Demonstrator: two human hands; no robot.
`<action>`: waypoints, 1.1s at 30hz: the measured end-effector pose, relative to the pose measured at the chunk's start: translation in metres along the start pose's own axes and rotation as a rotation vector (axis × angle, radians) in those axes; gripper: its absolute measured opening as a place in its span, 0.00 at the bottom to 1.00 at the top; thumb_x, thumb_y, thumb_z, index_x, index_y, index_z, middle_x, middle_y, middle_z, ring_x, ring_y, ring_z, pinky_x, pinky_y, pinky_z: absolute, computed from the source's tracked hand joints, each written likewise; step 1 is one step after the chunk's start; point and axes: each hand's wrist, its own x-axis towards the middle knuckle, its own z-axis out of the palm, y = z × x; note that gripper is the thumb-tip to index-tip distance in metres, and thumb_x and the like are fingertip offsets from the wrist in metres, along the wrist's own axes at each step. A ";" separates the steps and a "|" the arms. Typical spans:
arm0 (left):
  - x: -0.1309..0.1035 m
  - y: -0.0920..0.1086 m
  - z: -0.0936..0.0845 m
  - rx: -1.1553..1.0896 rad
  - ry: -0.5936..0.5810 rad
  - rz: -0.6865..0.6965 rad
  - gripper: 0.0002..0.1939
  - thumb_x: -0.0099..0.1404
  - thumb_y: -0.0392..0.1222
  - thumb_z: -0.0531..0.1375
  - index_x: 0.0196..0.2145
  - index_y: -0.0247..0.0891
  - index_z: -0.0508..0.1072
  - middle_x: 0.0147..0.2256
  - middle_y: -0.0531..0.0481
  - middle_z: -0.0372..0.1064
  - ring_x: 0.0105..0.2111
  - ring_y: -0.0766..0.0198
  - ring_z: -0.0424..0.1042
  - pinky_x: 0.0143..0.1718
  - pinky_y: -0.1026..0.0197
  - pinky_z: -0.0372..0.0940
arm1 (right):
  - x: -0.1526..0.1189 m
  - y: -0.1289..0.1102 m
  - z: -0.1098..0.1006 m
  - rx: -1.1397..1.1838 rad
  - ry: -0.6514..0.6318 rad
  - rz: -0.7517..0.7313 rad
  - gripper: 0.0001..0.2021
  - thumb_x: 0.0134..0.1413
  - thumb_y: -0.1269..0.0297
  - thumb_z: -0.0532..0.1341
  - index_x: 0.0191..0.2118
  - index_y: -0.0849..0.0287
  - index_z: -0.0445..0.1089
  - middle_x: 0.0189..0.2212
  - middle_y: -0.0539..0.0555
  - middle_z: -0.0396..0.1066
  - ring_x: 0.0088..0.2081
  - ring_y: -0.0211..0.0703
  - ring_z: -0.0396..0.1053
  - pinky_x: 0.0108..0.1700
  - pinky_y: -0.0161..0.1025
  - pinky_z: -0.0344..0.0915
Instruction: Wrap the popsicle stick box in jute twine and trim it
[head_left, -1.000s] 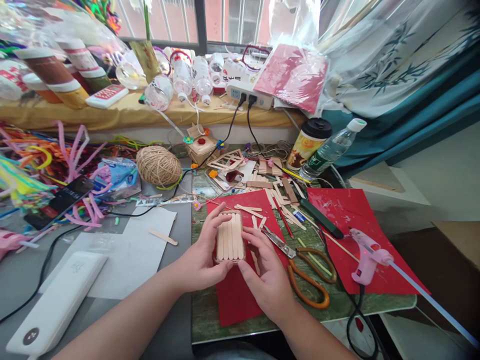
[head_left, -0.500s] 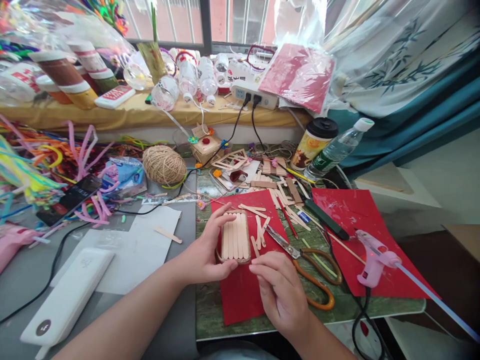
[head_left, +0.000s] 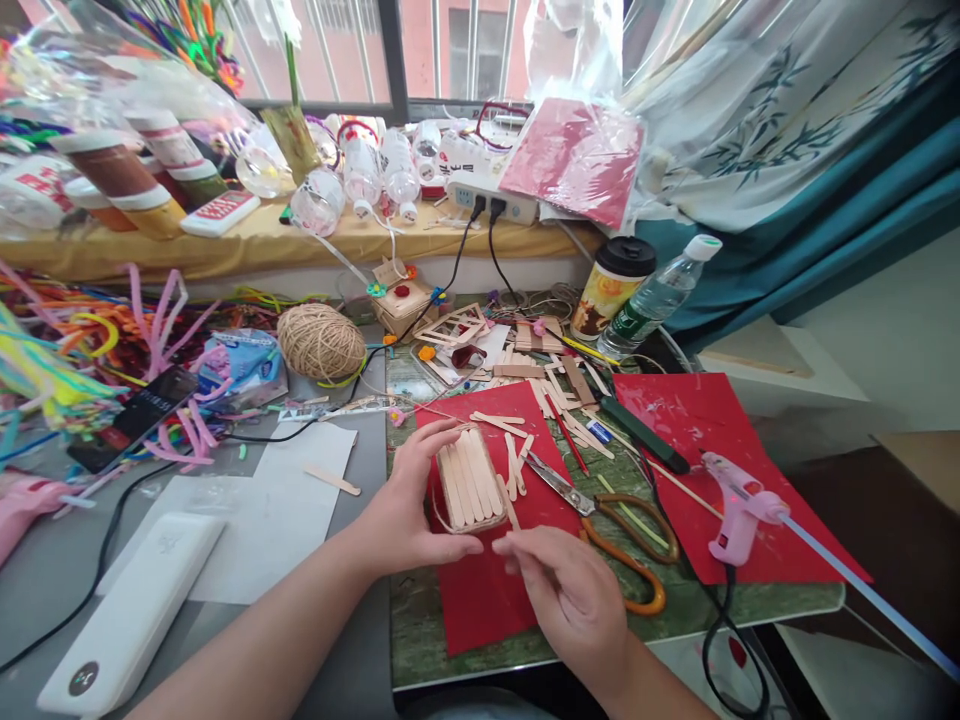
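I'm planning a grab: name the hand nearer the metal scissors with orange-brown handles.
Right. The right hand is close beside the scissors, overlapping them in view; the left hand is farther left, around a rectangular pale wooden-stick piece edged with twine.

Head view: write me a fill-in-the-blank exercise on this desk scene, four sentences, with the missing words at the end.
1. The small stick-faced piece is held in the person's ____ hand.
2. The pink glue gun on the right lies on a sheet of paper coloured ____.
3. The patterned cup beside the plastic bottle has a ____ lid.
4. The white power strip has ____ black plugs in it.

Missing words: left; red; black; two.
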 end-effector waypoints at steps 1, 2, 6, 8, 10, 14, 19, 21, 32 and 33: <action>-0.001 0.001 0.000 0.001 -0.007 0.001 0.57 0.55 0.62 0.76 0.73 0.52 0.51 0.73 0.34 0.49 0.75 0.32 0.46 0.72 0.28 0.49 | -0.001 -0.002 -0.002 -0.044 -0.019 -0.048 0.18 0.69 0.78 0.60 0.58 0.52 0.72 0.43 0.53 0.85 0.39 0.41 0.82 0.47 0.39 0.75; -0.001 0.001 0.000 -0.004 -0.019 -0.002 0.56 0.57 0.62 0.75 0.73 0.52 0.50 0.73 0.34 0.49 0.74 0.32 0.46 0.72 0.28 0.49 | -0.002 -0.004 -0.003 -0.078 -0.030 -0.095 0.18 0.69 0.78 0.59 0.58 0.53 0.71 0.46 0.54 0.85 0.41 0.42 0.83 0.48 0.39 0.76; -0.001 0.000 -0.002 -0.030 -0.061 0.002 0.54 0.59 0.61 0.73 0.74 0.51 0.49 0.73 0.35 0.49 0.74 0.33 0.47 0.72 0.30 0.48 | -0.005 -0.007 -0.001 -0.158 -0.035 -0.242 0.15 0.71 0.76 0.58 0.58 0.57 0.70 0.54 0.61 0.82 0.47 0.43 0.84 0.47 0.39 0.76; -0.001 -0.003 -0.004 -0.032 -0.058 -0.001 0.55 0.58 0.61 0.74 0.73 0.51 0.50 0.72 0.35 0.50 0.74 0.34 0.49 0.72 0.31 0.49 | -0.005 -0.007 0.001 -0.172 -0.045 -0.267 0.15 0.72 0.76 0.57 0.58 0.58 0.69 0.56 0.63 0.81 0.47 0.43 0.84 0.46 0.40 0.76; -0.001 -0.005 -0.005 -0.028 -0.040 -0.025 0.56 0.57 0.61 0.75 0.73 0.52 0.51 0.72 0.36 0.51 0.73 0.34 0.52 0.72 0.33 0.51 | -0.004 -0.006 0.002 -0.187 -0.061 -0.268 0.16 0.71 0.77 0.57 0.59 0.59 0.68 0.57 0.64 0.80 0.48 0.44 0.84 0.45 0.40 0.77; -0.001 -0.009 -0.005 -0.024 -0.022 -0.023 0.56 0.57 0.62 0.75 0.73 0.52 0.51 0.71 0.37 0.52 0.72 0.35 0.53 0.73 0.34 0.51 | -0.007 -0.005 0.001 -0.220 -0.119 -0.351 0.16 0.72 0.75 0.55 0.61 0.61 0.67 0.59 0.66 0.78 0.47 0.48 0.83 0.43 0.45 0.77; 0.001 -0.006 -0.005 -0.006 -0.029 -0.006 0.54 0.58 0.58 0.75 0.73 0.51 0.52 0.70 0.37 0.53 0.71 0.36 0.55 0.72 0.34 0.52 | -0.008 -0.001 0.002 -0.229 -0.169 -0.354 0.17 0.71 0.76 0.56 0.62 0.63 0.67 0.63 0.68 0.74 0.47 0.49 0.82 0.40 0.46 0.76; 0.002 -0.005 -0.006 -0.016 -0.031 -0.015 0.53 0.58 0.59 0.75 0.72 0.51 0.52 0.70 0.36 0.52 0.71 0.36 0.55 0.72 0.33 0.52 | -0.007 0.000 0.002 -0.251 -0.154 -0.325 0.17 0.70 0.76 0.58 0.61 0.62 0.67 0.62 0.66 0.75 0.47 0.49 0.82 0.41 0.46 0.76; 0.002 -0.006 -0.003 -0.012 -0.013 -0.005 0.53 0.57 0.58 0.75 0.71 0.50 0.53 0.68 0.36 0.52 0.72 0.35 0.53 0.72 0.32 0.51 | -0.006 0.003 -0.010 -0.312 -0.039 -0.288 0.17 0.68 0.78 0.58 0.59 0.62 0.68 0.58 0.67 0.79 0.45 0.47 0.82 0.43 0.45 0.75; 0.002 -0.007 -0.003 -0.008 -0.014 -0.006 0.53 0.57 0.58 0.75 0.71 0.50 0.53 0.68 0.36 0.52 0.72 0.35 0.53 0.72 0.32 0.50 | -0.006 0.004 -0.010 -0.316 -0.058 -0.309 0.16 0.69 0.77 0.57 0.58 0.62 0.69 0.58 0.67 0.79 0.45 0.48 0.82 0.43 0.46 0.75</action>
